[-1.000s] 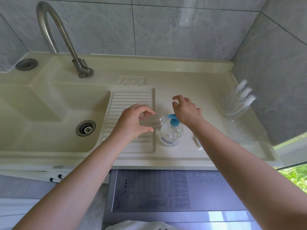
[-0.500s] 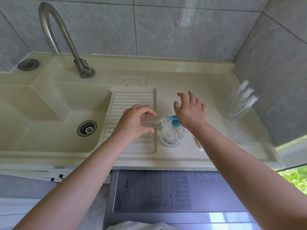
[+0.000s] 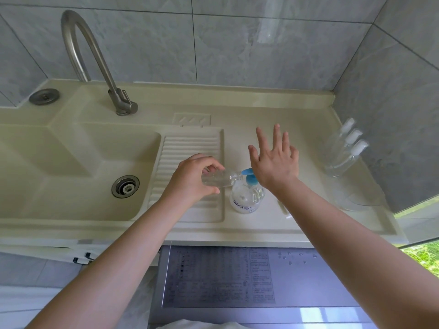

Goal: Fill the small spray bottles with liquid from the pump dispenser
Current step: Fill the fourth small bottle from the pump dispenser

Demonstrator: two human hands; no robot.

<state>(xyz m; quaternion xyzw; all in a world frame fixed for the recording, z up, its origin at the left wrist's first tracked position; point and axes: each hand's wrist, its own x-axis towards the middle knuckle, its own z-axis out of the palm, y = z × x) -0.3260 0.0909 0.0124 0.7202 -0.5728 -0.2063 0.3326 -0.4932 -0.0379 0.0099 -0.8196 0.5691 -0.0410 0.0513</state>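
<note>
Head view. Left hand [image 3: 193, 179] curled round a small clear bottle [image 3: 219, 179], fingers and thumb holding its base end. Bottle laid almost flat, long axis running left to right, open neck pointing right and sitting at the tip of the blue pump spout [image 3: 247, 171]. Some clear liquid visible inside, lying along the lower side; level hard to judge.

Pump dispenser [image 3: 247, 197] standing upright on the cream surface [image 3: 237, 129], just right of the ribbed draining board [image 3: 190, 148], its round clear body partly filled. Right hand [image 3: 275, 160] directly over the pump head, fingers [image 3: 276, 136] straight and spread wide, gripping nothing; palm seemingly on or just above the pump top, contact not clear from this angle. Right hand clearly nearer the pump; left hand tied up with the bottle.

Coming move, as a judgement: a press straight down, so the neck has to stay lined up with the spout, which points left, straight along the bottle's axis. Any sideways drift of the neck would likely send liquid onto the surface.

Far right, against the tiled wall: three more capped spray bottles [image 3: 344, 150] leaning together in a clear container [image 3: 361, 198], contents not readable. Sink basin [image 3: 78, 150] and tap [image 3: 95, 60] to the left, well apart from the work.
</note>
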